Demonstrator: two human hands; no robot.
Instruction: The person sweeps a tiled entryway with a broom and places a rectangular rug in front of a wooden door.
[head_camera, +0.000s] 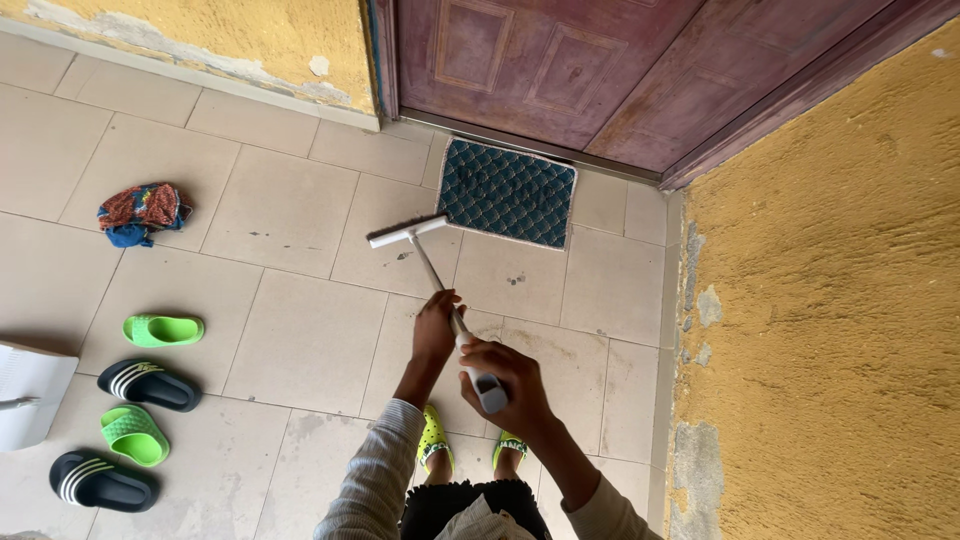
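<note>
White and long-handled, the broom (432, 268) slants across the pale tiled floor (290, 210), its head resting on a tile just beside the near left corner of the teal doormat (507, 191) that lies against the foot of the maroon door (560, 60). Both hands are closed around the handle: the left hand (437, 325) grips it midway, the right hand (507, 385) wraps the grey end cap closest to the body. Yellow-green clogs (433, 440) show below, directly under the handle. Toward the floor's left edge lie two green slides (163, 329), two black striped slides (148, 384), a crumpled patterned cloth (143, 211) and a white dustpan (30, 395). With the head this close to the mat, a forward push could catch its corner and fold it; a wide sideways sweep could scatter the slides.
</note>
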